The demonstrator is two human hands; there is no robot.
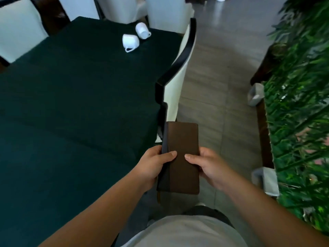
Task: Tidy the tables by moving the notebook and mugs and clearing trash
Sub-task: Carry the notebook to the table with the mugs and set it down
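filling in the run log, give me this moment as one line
both hands hold closed notebook | two mugs on table

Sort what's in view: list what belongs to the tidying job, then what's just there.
Job: notebook, held in left hand and right hand; two mugs lying on the table.
Just there: chairs, plants.
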